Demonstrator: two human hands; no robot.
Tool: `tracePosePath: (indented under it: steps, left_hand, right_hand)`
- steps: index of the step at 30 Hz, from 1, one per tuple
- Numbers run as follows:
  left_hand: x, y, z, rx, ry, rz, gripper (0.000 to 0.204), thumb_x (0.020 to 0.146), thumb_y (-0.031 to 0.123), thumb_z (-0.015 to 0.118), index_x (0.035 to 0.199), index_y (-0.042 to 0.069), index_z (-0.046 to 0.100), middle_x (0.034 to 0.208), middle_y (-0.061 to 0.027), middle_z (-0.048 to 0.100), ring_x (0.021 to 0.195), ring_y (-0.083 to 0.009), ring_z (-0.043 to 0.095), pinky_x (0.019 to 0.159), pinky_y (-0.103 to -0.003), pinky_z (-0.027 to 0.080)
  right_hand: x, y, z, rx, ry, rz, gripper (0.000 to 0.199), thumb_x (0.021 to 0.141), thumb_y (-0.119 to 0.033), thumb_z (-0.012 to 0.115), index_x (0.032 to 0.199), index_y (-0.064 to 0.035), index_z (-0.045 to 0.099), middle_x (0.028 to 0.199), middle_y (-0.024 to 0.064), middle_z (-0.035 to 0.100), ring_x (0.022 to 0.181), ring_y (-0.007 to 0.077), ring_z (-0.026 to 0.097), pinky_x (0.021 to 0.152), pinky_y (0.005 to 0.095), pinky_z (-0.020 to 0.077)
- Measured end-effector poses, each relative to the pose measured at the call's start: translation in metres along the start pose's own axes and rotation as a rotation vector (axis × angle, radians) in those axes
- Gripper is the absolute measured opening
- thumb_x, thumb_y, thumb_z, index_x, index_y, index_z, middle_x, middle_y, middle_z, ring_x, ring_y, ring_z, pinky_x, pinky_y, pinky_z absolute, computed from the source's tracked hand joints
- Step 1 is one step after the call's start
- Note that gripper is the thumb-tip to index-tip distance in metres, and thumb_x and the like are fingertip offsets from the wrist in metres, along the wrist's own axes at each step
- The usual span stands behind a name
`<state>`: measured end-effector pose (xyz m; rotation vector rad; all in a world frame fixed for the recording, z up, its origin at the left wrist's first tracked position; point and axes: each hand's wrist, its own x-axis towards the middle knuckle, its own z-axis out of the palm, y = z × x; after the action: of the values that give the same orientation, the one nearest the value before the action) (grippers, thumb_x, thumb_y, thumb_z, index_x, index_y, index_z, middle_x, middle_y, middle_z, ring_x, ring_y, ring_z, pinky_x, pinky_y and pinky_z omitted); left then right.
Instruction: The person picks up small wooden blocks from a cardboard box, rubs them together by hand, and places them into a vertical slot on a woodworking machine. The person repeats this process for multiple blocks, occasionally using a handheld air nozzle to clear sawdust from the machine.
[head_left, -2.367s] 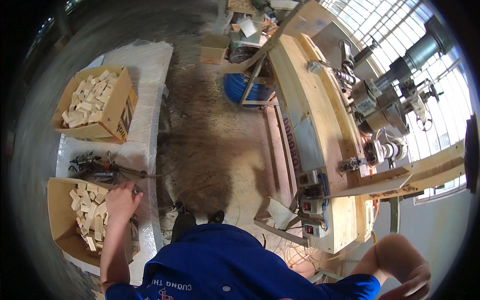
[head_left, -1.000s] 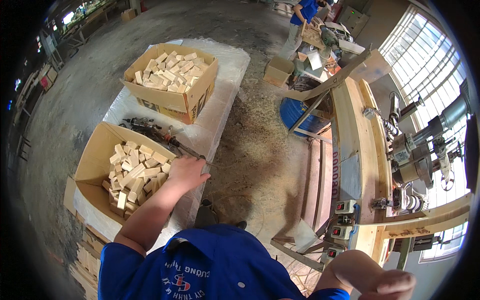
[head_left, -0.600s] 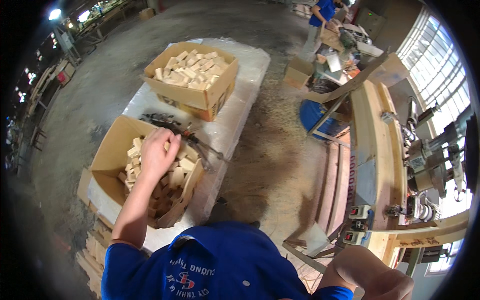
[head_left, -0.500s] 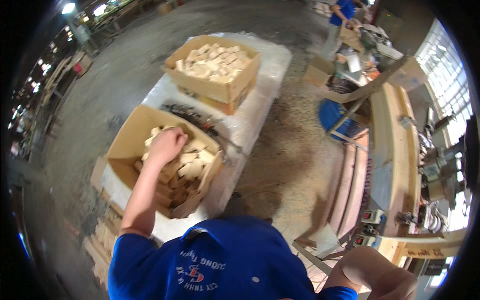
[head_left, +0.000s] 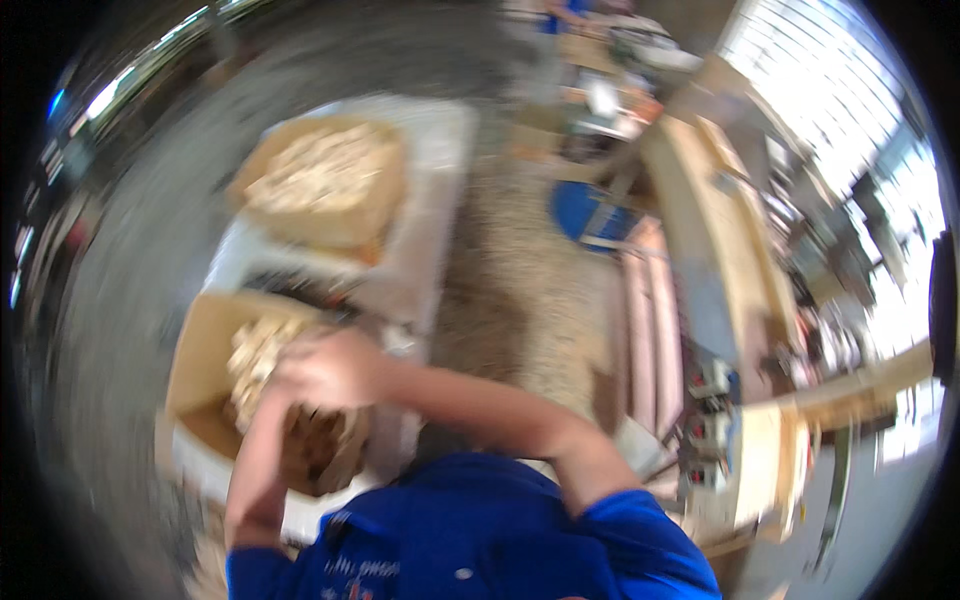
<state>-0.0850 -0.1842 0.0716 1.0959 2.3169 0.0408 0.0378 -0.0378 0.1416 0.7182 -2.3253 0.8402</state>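
Both my hands come together above the near cardboard box (head_left: pixel 195 365), which holds many small pale wood blocks (head_left: pixel 262 350). My right hand (head_left: pixel 345 368) reaches across from the right and covers most of my left hand (head_left: pixel 285 385). Motion blur smears the fingers of both, so whether they hold a block cannot be made out. Darker brown pieces (head_left: pixel 318 435) show lower in the same box, beneath my wrists.
A second cardboard box (head_left: pixel 385 205) full of pale blocks stands farther off on the plastic-wrapped platform (head_left: pixel 435 190). To the right are a wooden workbench (head_left: pixel 700 220), a blue round container (head_left: pixel 585 212) and power switches (head_left: pixel 710 420). Another person (head_left: pixel 565 12) stands at the far end.
My right arm has swung from the lower right over to the near box, meeting my left hand there. The view has turned right, so the boxes now appear farther left.
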Motion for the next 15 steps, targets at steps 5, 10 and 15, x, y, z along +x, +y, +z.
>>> tracePosePath:
  steps: [5,10,15]
  left_hand:
    - [-0.013,0.097,0.031,-0.025,0.252,-0.25,0.07,0.066,0.044,0.071,0.122,0.007,0.052,0.122,-0.0129,0.056,0.112,-0.0266,0.053,0.093,-0.037,0.044]
    - [0.025,0.125,0.035,0.186,-0.021,0.116,0.041,0.088,0.028,0.051,0.12,0.004,0.05,0.124,-0.0152,0.052,0.112,-0.028,0.052,0.089,-0.036,0.045]
    - [0.029,0.188,0.04,0.065,0.147,0.044,0.043,0.087,0.029,0.052,0.122,0.005,0.048,0.125,-0.0153,0.051,0.112,-0.0286,0.052,0.088,-0.037,0.045]
  right_hand:
    - [-0.064,0.033,-0.012,-0.12,-0.117,0.282,0.014,0.059,-0.016,0.058,0.069,-0.0075,0.065,0.063,0.0112,0.06,0.065,0.0318,0.061,0.058,0.042,0.05]
    - [-0.08,0.041,-0.046,-0.138,0.052,0.381,0.015,0.059,-0.018,0.059,0.066,-0.0058,0.063,0.067,0.0145,0.061,0.069,0.0335,0.061,0.066,0.0422,0.0476]
    - [-0.101,0.03,-0.078,-0.136,0.025,0.38,0.015,0.058,-0.014,0.058,0.066,-0.0026,0.061,0.067,0.0155,0.06,0.068,0.0347,0.06,0.065,0.0427,0.0472]
